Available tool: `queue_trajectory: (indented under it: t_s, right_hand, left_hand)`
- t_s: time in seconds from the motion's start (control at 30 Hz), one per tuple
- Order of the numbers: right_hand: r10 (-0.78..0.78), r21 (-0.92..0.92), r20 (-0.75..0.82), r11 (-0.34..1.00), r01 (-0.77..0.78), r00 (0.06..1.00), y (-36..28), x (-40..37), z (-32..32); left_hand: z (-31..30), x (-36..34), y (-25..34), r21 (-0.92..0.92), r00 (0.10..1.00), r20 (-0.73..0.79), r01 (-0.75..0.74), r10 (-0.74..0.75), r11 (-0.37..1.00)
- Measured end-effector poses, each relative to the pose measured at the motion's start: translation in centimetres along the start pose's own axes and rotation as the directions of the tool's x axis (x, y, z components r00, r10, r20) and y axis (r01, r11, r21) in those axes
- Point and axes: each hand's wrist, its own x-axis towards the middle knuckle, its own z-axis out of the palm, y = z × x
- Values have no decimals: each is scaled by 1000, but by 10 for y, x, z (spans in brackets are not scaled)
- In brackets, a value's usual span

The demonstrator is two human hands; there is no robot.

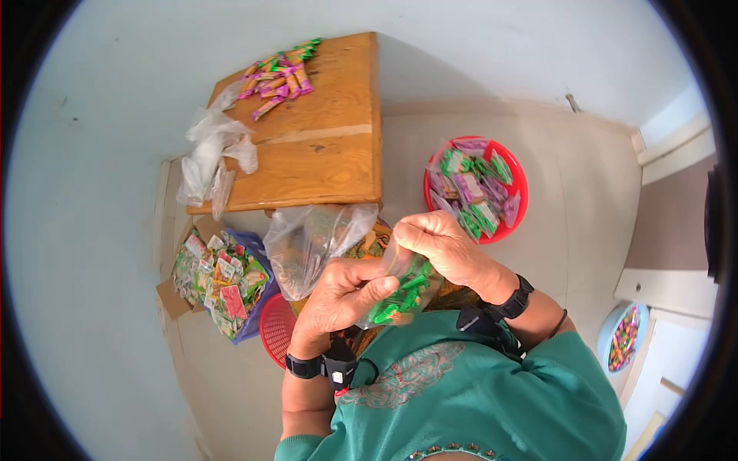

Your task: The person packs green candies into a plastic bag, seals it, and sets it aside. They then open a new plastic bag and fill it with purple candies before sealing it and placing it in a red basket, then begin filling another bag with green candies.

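Note:
A small clear plastic bag [409, 298] with several green-wrapped pieces inside is held in front of my chest. My left hand [342, 298] grips its near left side, the thumb lying across the plastic. At the bag's upper edge, my right hand [446, 244] pinches the film between thumb and bent fingers. Just beyond my left hand, a larger clear plastic bag [296, 257] rests between my lap and the wooden table [323, 165].
Purple-and-green wrapped sticks [280, 77] and crumpled plastic bags [211, 150] lie on the table. A red basket [524, 201] holds filled packs. Left are a box of packets [223, 280] and another red basket [277, 332]; right, a blue basin [605, 338] of colourful pieces.

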Motion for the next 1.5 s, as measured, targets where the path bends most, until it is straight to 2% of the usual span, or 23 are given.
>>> queue_trajectory:
  t_s: [0.17,0.3,0.37,0.4,0.47,0.53,0.63,0.73,0.77,0.83,0.9,0.97,1.03,1.07,1.17,1.2,1.23,1.27,1.3,1.37,1.43,1.47,1.5]
  right_hand:
    - [19,-35,103,999,-15,995,-14,-2,-11]
    - [-77,-164,197,980,110,977,-38,-10,-17]
    - [-3,-524,304,835,170,953,-48,-16,-25]
    - [-73,-574,343,773,270,937,-50,-17,-27]
    - [-99,-615,339,729,300,936,-56,-21,-31]
    - [-154,-647,335,680,346,930,-61,-25,-32]
    - [-138,-686,353,635,356,926,-62,-30,-34]
    - [-49,-658,345,699,279,937,-74,-36,-37]
    - [-49,-659,344,699,278,938,-75,-36,-38]
    - [50,-685,288,709,169,956,-76,-40,-39]
    - [-100,-696,345,640,326,933,-70,-43,-38]
    - [-61,-802,416,444,398,907,-74,-48,-32]
    - [-40,-827,401,413,381,915,-72,-52,-27]
    - [-78,-831,379,411,376,922,-64,-54,-29]
    - [-47,-837,312,458,298,949,-57,-58,-38]
    - [-2,-853,306,444,275,952,-65,-59,-44]
    - [5,-853,303,447,269,953,-65,-58,-56]
    - [-40,-809,237,546,220,971,-62,-57,-72]
    - [-76,-749,163,640,173,984,-57,-58,-88]
    - [-12,-741,-142,664,-98,990,-49,-62,-127]
    - [62,-569,-441,752,-332,895,-26,-66,-169]
    - [69,-567,-441,751,-338,895,-10,-66,-188]
    - [4,-574,-529,735,-361,849,9,-64,-209]
  left_hand:
    - [0,0,-1,-77,1000,30,7,-5,997]
    - [3,4,-1,5,998,67,16,-16,1000]
    - [3,7,-2,64,996,88,16,-22,998]
    - [2,10,-6,119,991,134,3,-19,993]
    - [2,14,-6,171,983,181,-13,-19,985]
    - [3,20,-2,307,963,261,-149,67,940]
    - [5,26,-2,355,947,300,-220,112,909]
    - [9,27,9,257,950,307,-146,62,955]
    - [9,28,10,256,949,308,-147,63,956]
    - [10,32,10,300,933,358,-147,31,943]
    - [9,38,14,341,921,390,-159,14,926]
    - [14,46,14,351,893,449,-172,-4,920]
    - [21,51,12,323,905,425,-114,-36,940]
    - [25,54,8,297,915,403,-146,14,944]
    - [25,63,3,301,924,381,-142,17,943]
    - [17,68,-6,350,915,391,-241,93,905]
    - [14,72,-16,344,916,392,-237,91,909]
    - [11,75,-25,364,938,240,-327,252,872]
    - [8,76,-30,400,911,83,-403,405,823]
    - [-8,74,-34,447,913,25,-374,406,813]
    - [-18,65,-42,543,960,-142,-130,243,830]
    - [-23,62,-52,564,958,-167,-103,235,820]
    - [-28,60,-60,561,958,-170,-97,229,822]
